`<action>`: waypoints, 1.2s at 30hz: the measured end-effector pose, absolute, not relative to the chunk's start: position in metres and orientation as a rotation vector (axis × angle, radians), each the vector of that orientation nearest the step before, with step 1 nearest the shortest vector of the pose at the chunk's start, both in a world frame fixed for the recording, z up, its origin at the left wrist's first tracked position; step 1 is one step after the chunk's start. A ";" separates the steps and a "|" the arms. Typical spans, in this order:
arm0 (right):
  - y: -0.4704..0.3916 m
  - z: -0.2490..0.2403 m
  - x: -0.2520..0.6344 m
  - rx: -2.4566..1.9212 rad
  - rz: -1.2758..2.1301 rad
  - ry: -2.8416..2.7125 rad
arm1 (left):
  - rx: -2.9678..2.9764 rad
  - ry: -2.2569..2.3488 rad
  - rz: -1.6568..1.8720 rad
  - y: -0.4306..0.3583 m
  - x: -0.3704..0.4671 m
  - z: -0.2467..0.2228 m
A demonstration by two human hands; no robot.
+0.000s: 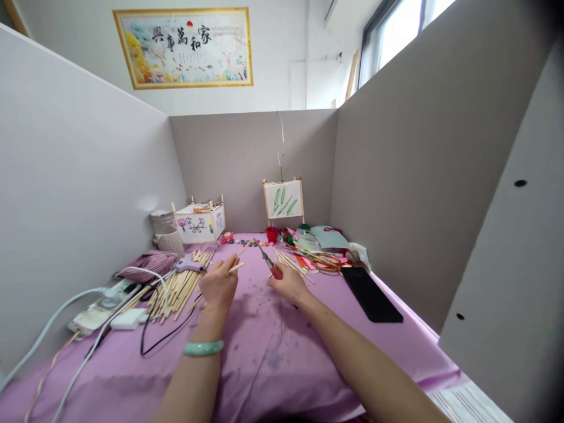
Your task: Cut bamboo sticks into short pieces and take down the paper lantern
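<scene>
My left hand (219, 285), with a green bangle on its wrist, is closed around two thin wooden sticks (237, 267) whose ends stick out toward the right. Across a small gap, my right hand (288, 284) grips red-handled pruning shears (268, 259), their slim grey blades pointing up and left. The blades do not touch the sticks; whether they are parted is too small to tell. Beside my left hand lies a heap of loose wooden sticks (176, 294). More sticks (291, 262) lie just beyond my right hand.
A lilac glue gun (190, 264), a power strip (99, 308) and cables lie left. At the back stand a paper-sided box (200, 223), a painted panel (284, 200) and a red cup (272, 235). A black phone-like slab (372, 295) lies right. Grey partitions (255, 153) enclose the table.
</scene>
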State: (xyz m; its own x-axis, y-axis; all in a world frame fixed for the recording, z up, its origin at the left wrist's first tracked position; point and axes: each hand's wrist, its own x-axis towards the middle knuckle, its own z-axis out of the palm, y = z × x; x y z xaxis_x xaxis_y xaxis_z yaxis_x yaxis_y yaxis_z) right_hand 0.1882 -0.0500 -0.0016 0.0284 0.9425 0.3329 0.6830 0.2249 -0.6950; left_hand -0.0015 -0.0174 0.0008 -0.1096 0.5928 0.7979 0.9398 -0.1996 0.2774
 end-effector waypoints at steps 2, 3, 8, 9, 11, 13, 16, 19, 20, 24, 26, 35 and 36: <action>-0.050 -0.001 0.190 -1.515 0.429 -1.720 | -1.805 -1.648 -1.216 -0.016 -0.002 -0.001; -0.050 -0.001 0.191 -1.511 0.434 -1.728 | -1.823 -1.624 -1.205 -0.015 -0.002 -0.002; -0.049 -0.003 0.191 -1.480 0.483 -1.735 | -1.868 -1.568 -1.190 -0.015 -0.002 -0.004; -0.048 -0.003 0.191 -1.471 0.494 -1.735 | -1.871 -1.568 -1.191 -0.015 -0.001 -0.005; -0.048 -0.002 0.192 -1.460 0.512 -1.743 | -1.877 -1.570 -1.192 -0.016 -0.001 -0.004; -0.049 -0.001 0.193 -1.457 0.527 -1.751 | -1.887 -1.572 -1.189 -0.016 -0.001 -0.004; -0.050 0.002 0.194 -1.465 0.547 -1.756 | -1.898 -1.578 -1.181 -0.016 -0.001 -0.004; -0.052 0.004 0.195 -1.475 0.562 -1.756 | -1.901 -1.582 -1.189 -0.016 -0.001 -0.004; -0.052 0.004 0.195 -1.472 0.570 -1.760 | -1.901 -1.581 -1.196 -0.015 -0.001 -0.004; -0.054 0.006 0.195 -1.440 0.594 -1.793 | -1.903 -1.576 -1.220 -0.014 -0.002 -0.005; -0.055 0.007 0.195 -1.435 0.592 -1.807 | -1.906 -1.571 -1.219 -0.014 -0.002 -0.005; -0.054 0.005 0.196 -1.427 0.695 -1.755 | -1.925 -1.577 -1.220 -0.015 -0.002 -0.004; -0.054 0.004 0.196 -1.415 0.726 -1.753 | -1.927 -1.574 -1.223 -0.015 -0.002 -0.004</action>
